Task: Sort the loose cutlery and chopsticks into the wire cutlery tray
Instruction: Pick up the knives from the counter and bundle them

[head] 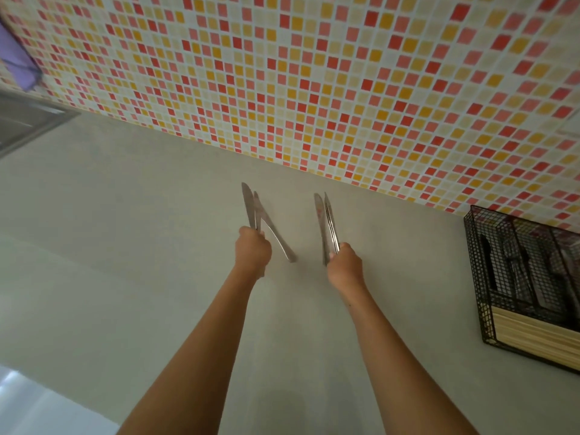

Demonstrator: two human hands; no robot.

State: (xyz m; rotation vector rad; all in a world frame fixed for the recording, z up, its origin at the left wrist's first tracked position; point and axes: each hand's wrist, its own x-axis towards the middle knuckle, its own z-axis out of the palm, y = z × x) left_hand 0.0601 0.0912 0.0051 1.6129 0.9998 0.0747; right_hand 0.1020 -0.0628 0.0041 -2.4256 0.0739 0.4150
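Observation:
My left hand (pixel 252 251) grips a steel table knife (pixel 248 205) by its handle, blade pointing away toward the wall. A second knife (pixel 273 232) lies on the counter just right of that hand, its blade crossing near the held one. My right hand (pixel 344 262) grips two knives (pixel 326 219) together, blades pointing away. The black wire cutlery tray (pixel 472 262) stands at the right edge against the wall. It holds knives, spoons and forks in upright compartments, and a bundle of pale chopsticks (pixel 533 335) in the front section.
The pale grey counter (pixel 125 246) runs to a wall of red, orange and yellow mosaic tiles (pixel 314 89). A steel sink edge (pixel 28 120) shows at the far left, with a purple cloth (pixel 18 61) above it.

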